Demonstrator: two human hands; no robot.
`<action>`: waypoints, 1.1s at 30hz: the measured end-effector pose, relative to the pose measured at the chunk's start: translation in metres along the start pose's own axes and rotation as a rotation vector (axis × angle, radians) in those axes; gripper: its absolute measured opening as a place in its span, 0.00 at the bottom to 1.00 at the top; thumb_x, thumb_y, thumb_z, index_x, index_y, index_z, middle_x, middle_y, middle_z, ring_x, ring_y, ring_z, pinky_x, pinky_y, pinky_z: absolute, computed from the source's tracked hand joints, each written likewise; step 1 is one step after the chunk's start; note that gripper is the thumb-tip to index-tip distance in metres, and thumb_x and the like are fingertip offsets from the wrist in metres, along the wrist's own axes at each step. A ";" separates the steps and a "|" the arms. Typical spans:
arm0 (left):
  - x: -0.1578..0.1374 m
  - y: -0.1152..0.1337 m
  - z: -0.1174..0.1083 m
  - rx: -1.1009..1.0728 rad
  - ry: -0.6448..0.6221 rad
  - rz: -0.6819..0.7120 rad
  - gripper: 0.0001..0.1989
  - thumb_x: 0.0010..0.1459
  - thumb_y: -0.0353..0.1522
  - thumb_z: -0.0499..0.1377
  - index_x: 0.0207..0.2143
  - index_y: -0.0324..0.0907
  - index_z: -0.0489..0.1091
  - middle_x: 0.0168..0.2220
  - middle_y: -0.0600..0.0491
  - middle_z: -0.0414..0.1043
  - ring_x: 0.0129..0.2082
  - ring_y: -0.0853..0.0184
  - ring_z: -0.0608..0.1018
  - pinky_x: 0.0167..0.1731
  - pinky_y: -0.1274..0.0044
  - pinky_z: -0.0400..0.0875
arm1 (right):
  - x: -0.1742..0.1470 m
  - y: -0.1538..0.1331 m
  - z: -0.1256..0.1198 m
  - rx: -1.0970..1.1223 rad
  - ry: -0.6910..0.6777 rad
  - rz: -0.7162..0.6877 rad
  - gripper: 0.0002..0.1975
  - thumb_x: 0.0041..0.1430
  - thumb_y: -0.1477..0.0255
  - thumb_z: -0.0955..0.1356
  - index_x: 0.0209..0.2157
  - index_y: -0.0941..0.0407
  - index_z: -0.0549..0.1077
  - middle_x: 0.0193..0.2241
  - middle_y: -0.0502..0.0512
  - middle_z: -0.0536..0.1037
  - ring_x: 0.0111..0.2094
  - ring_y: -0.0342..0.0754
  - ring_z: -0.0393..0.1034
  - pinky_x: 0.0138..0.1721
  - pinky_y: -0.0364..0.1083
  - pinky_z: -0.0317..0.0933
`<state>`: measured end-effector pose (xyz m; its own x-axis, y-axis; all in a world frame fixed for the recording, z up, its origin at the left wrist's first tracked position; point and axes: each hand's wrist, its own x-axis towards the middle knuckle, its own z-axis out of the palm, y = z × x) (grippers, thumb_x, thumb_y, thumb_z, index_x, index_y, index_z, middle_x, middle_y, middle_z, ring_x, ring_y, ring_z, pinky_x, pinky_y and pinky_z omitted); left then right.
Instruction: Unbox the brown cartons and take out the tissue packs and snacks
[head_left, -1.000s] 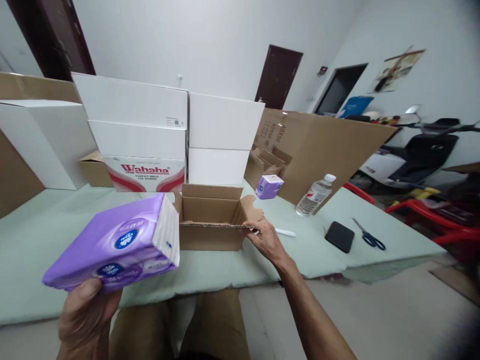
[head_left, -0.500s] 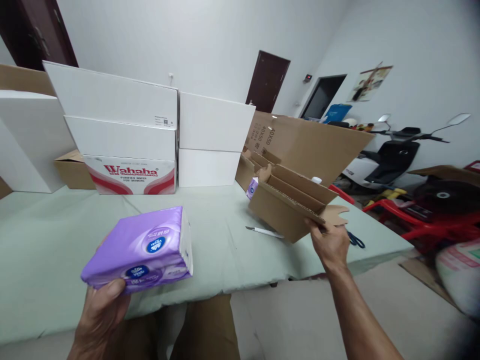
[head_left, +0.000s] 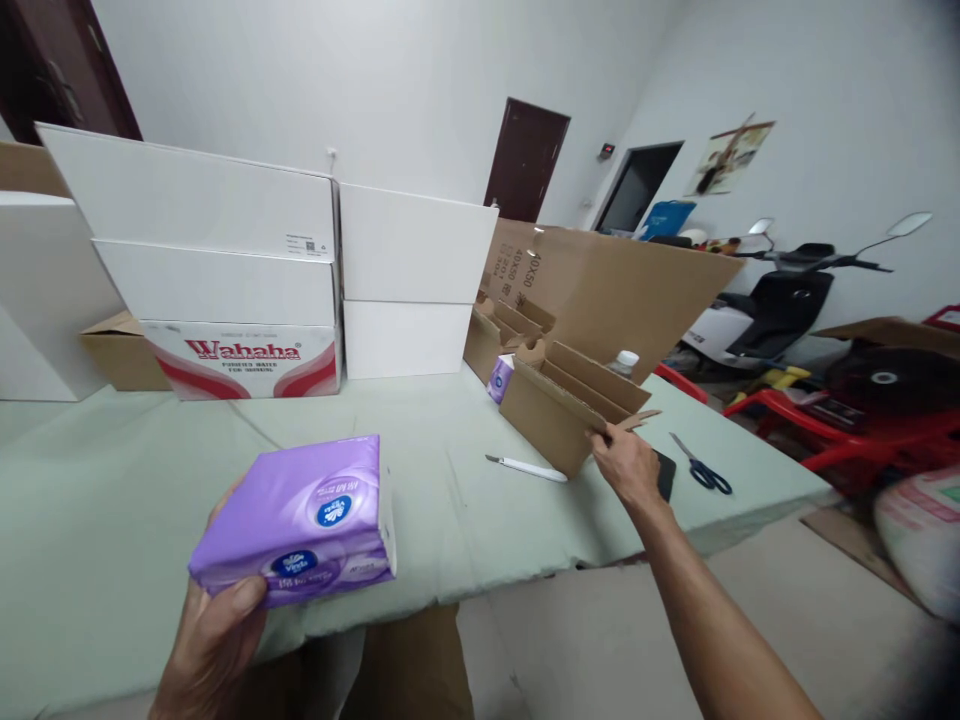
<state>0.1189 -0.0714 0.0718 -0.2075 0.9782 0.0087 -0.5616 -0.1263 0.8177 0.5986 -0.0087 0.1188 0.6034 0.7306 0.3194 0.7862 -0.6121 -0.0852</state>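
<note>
From here I see the person's left hand (head_left: 217,645) clamped around a purple tissue pack (head_left: 289,505) at the near left side of the table (head_left: 427,525). The right hand (head_left: 628,466) pinches the near edge of an open cardboard box (head_left: 541,412) farther right. Just left of that box's far end sits a small purple pack (head_left: 499,380); a white-handled knife (head_left: 534,471) lies in front, and scissors (head_left: 709,475) rest right of the right hand.

A purple tissue pack (head_left: 296,505) is left of an open carton (head_left: 541,418).
</note>
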 end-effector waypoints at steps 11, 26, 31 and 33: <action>0.001 -0.018 0.015 0.035 -0.036 -0.094 0.51 0.37 0.43 0.78 0.65 0.48 0.68 0.57 0.45 0.79 0.58 0.43 0.78 0.55 0.60 0.79 | 0.021 -0.040 0.002 -0.028 -0.053 -0.094 0.19 0.71 0.65 0.61 0.46 0.53 0.82 0.44 0.63 0.84 0.45 0.56 0.77 0.36 0.47 0.57; 0.013 -0.038 0.024 0.112 -0.003 -0.184 0.55 0.36 0.46 0.77 0.67 0.49 0.64 0.63 0.44 0.73 0.60 0.39 0.75 0.54 0.58 0.78 | 0.100 -0.105 0.027 0.033 -0.117 -0.126 0.21 0.71 0.67 0.59 0.54 0.56 0.79 0.51 0.69 0.81 0.50 0.59 0.76 0.42 0.48 0.61; 0.016 -0.042 0.026 0.207 -0.009 -0.184 0.60 0.31 0.51 0.76 0.67 0.47 0.63 0.63 0.42 0.72 0.61 0.36 0.74 0.51 0.59 0.79 | 0.106 -0.117 0.030 0.057 -0.136 -0.144 0.20 0.71 0.67 0.60 0.53 0.56 0.79 0.51 0.70 0.81 0.51 0.60 0.76 0.42 0.49 0.61; 0.016 -0.044 0.025 0.251 -0.014 -0.177 0.60 0.31 0.53 0.76 0.67 0.47 0.63 0.63 0.41 0.71 0.60 0.36 0.75 0.48 0.60 0.80 | 0.104 -0.116 0.030 0.064 -0.134 -0.149 0.20 0.71 0.68 0.59 0.53 0.56 0.79 0.51 0.70 0.81 0.50 0.60 0.77 0.42 0.49 0.61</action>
<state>0.1600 -0.0458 0.0505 -0.1124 0.9838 -0.1399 -0.3718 0.0889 0.9240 0.5738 0.1472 0.1335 0.4886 0.8481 0.2052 0.8725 -0.4766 -0.1078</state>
